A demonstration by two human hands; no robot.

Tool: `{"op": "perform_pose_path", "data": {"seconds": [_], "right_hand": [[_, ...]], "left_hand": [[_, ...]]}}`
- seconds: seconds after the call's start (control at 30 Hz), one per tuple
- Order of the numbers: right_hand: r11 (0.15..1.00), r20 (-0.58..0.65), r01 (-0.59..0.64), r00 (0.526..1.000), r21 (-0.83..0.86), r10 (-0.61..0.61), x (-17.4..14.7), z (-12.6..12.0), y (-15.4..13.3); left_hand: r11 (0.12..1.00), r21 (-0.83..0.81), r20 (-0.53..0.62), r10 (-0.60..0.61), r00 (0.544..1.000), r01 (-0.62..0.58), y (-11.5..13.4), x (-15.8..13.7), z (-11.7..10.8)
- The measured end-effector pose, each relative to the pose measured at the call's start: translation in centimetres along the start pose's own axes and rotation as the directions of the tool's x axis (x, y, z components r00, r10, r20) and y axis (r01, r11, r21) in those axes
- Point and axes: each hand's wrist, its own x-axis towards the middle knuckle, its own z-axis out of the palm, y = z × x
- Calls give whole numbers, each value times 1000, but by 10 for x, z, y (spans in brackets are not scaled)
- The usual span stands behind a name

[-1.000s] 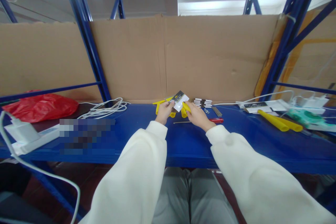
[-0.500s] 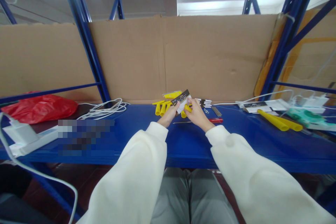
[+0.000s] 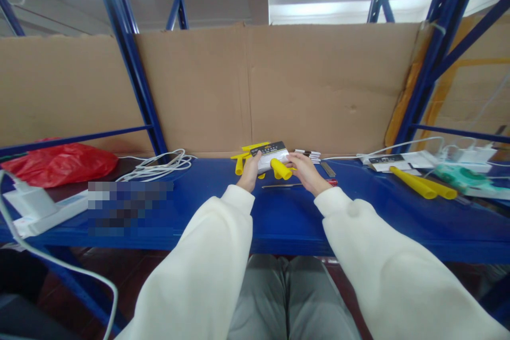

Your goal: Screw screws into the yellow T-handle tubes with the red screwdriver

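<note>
Nearest are grey trousers [image 3: 295,300] between white sleeves [image 3: 217,244], before the blue bench [image 3: 215,212]. On it, at 10 o'clock, lies a power strip [image 3: 71,206]. Straight ahead, a red-handled screwdriver [image 3: 333,183] lies crosswise, partly hidden by the right wrist. Just beyond, at 12 o'clock, both hands meet over the bench. The left hand [image 3: 249,172] grasps the black-and-white packet [image 3: 269,155] by its left side, thumb on top. The right hand [image 3: 306,171] has its fingers bent at the packet's right edge; I cannot tell whether they pinch the packet or the yellow tube [image 3: 281,169], which juts towards the person in front of it. More yellow pieces [image 3: 239,164] lie behind the left hand; white sticks [image 3: 313,156] and a grey strip [image 3: 329,170] lie past the right. Two yellow cones [image 3: 418,185] rest at 2 o'clock, a coiled cable [image 3: 169,163] at 11, and a red bag [image 3: 59,163] at 10. Cardboard [image 3: 319,90] stands behind everything on the bench.
</note>
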Motion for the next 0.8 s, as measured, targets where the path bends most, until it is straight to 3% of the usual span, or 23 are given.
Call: {"op": "perform_pose_path", "data": {"seconds": [0.47,0.8], "right_hand": [[998,64,-56,996,3,56,-9,5,-5],[997,69,-70,995,38,67,-7,4,-3]], "left_hand": [[997,19,-21,71,997,-71,10,-5,0],[993,-112,-146,-49,988,33,21,-11,3]]}}
